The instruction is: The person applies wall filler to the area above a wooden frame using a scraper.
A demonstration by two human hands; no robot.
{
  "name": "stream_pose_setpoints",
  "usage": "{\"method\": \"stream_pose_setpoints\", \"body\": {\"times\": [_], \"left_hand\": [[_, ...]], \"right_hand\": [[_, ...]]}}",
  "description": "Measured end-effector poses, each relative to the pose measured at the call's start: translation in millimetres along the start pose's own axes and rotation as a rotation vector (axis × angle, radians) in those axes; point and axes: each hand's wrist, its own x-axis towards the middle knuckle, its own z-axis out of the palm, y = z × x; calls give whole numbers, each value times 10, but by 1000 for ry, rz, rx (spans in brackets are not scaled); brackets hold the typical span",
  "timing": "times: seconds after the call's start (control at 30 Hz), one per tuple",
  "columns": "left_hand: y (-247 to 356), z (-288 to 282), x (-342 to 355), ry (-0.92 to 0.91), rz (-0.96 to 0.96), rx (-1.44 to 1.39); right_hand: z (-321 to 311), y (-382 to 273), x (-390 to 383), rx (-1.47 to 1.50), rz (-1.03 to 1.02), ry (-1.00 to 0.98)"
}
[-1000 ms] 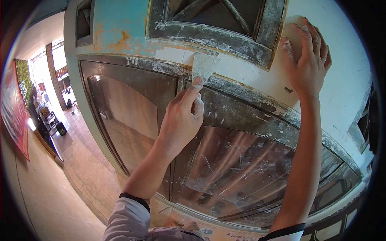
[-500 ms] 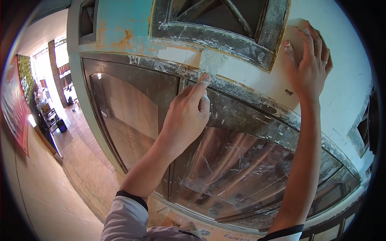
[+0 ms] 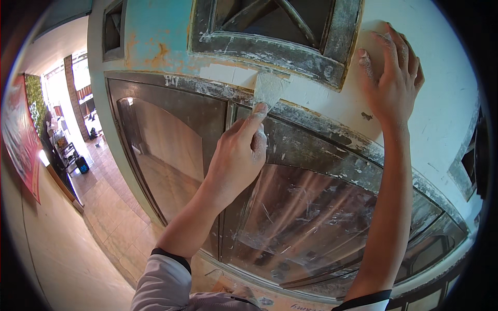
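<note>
My left hand (image 3: pixel 236 158) is closed around a putty knife, the thumb laid along its base. The wide, white-smeared blade (image 3: pixel 270 89) of the putty knife points up and lies against the narrow wall strip between the two dark frames. Its handle is hidden in my fist. White filler (image 3: pixel 311 92) coats the strip to the right of the blade. My right hand (image 3: pixel 393 85) rests on the white wall beside the upper vent frame, fingers spread and dusted white, holding nothing.
Above is a dark wooden vent frame (image 3: pixel 270 49) with crossed bars. Below stands a wide wooden window frame (image 3: pixel 306 142) with glass panes, spattered white. Turquoise paint with rust stains (image 3: pixel 155 41) covers the upper left wall. A tiled walkway (image 3: pixel 114 207) runs along the left.
My left hand and the putty knife have come down slightly along the wall strip. My right hand stays on the wall; the whole view has shifted a little.
</note>
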Motion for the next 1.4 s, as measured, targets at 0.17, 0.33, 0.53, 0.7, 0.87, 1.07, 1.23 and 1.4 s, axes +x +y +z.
{"method": "stream_pose_setpoints", "body": {"times": [0.17,0.33,0.53,0.7,0.87,1.07,1.23,1.4], "left_hand": [[69,18,126,17,38,29],[88,37,13,-5,47,31],[137,40,139,-17,12,15],[34,-48,5,36,66,-8],[-331,-420,-168,136,2,126],[-666,-825,-153,137,-199,198],[-790,-981,-76,94,-325,186],[-1051,-960,-85,160,-160,169]], "right_hand": [[-28,-29,3,-1,-1,1],[-23,8,-13,0,5,-1],[-36,-7,3,19,-8,10],[-15,28,-36,42,5,3],[-23,31,-8,54,2,31],[-11,14,-29,29,12,14],[-29,-23,2,2,14,-12],[-6,-74,2,1,16,17]]}}
